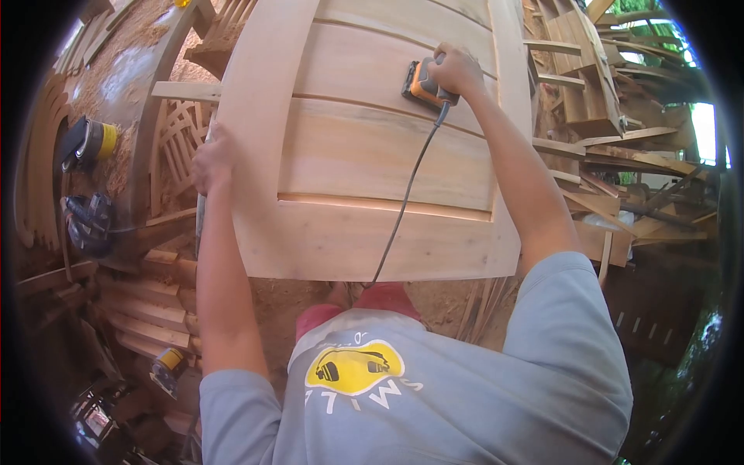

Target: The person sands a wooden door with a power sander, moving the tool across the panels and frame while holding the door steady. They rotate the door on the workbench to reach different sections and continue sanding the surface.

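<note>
A pale wooden panel door [380,240] lies flat in front of me, with recessed boards inside its frame. My right hand [459,70] is wrapped round an orange and black electric sander [422,84], which rests on one of the upper boards toward the right. From the sander a dark cord [404,198] runs down across the door and over its near edge by my legs. My left hand [214,160] grips the door's left edge, its fingers closed there and partly hidden.
On the left, a sawdust-covered bench [128,85] carries a sanding-belt roll [97,142] and a dark blue power tool [91,223]. Stacked timber [151,310] lies below. Scrap wood [651,163] and a wooden frame [581,85] crowd the right side. Support bars [186,91] stick out beside the door.
</note>
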{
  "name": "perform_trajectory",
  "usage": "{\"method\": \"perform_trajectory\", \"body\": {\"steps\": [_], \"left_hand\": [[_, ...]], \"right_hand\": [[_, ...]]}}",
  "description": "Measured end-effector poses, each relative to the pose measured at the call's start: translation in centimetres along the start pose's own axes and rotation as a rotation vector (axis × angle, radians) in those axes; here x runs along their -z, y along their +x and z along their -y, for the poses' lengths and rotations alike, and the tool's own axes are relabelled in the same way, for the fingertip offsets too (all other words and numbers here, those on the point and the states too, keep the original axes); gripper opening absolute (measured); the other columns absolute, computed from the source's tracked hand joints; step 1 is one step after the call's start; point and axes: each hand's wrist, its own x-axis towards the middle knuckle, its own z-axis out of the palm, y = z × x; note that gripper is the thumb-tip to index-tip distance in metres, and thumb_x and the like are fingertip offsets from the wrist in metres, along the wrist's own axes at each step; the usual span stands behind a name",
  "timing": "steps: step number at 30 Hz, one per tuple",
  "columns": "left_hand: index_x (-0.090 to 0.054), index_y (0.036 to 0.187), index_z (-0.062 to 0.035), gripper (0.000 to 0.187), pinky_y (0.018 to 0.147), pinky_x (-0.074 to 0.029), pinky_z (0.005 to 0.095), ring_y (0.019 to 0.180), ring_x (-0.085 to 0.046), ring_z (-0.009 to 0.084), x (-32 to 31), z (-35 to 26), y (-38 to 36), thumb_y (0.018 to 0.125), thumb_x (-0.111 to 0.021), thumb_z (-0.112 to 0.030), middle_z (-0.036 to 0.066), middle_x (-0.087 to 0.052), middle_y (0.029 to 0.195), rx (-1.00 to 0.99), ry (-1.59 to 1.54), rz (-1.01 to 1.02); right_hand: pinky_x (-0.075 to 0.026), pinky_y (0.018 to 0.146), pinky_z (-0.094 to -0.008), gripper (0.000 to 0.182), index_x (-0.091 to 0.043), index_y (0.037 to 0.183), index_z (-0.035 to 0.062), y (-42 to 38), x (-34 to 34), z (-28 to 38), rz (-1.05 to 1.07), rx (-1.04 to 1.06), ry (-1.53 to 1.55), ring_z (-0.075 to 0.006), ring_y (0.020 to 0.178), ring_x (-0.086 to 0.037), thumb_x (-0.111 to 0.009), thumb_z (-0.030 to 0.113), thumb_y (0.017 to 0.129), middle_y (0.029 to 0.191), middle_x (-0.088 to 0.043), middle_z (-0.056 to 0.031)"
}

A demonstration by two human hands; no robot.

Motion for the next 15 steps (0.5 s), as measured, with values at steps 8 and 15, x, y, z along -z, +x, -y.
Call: {"method": "perform_trajectory", "body": {"steps": [8,15], "left_hand": [[-0.069,0.125,0.0041,0.089,0.106,-0.047,0.0499,0.126,-0.061,0.04,0.0,-0.2,-0.9,0.095,-0.031,-0.071,0.025,-0.067,0.13,-0.011,0.023,-0.058],[-0.069,0.127,0.0012,0.09,0.107,-0.045,0.0499,0.128,-0.06,0.0406,-0.2,-0.7,-0.5,0.094,-0.031,-0.073,0.024,-0.067,0.131,0.015,0.031,-0.06]], "right_hand": [[-0.049,0.103,-0.046,0.039,-0.071,0.115,0.018,1.6,-0.2,-8.7,0.004,-0.023,-0.012,-0.0374,0.124,-0.057,-0.063,0.034,0.08,0.123,-0.064,-0.0178],[-0.053,0.095,-0.0449,0.037,-0.072,0.109,0.0158,0.3,-0.5,-11.0,-0.119,0.107,-0.016,-0.0381,0.108,-0.066,-0.067,0.035,0.078,0.111,-0.067,-0.0211]]}}
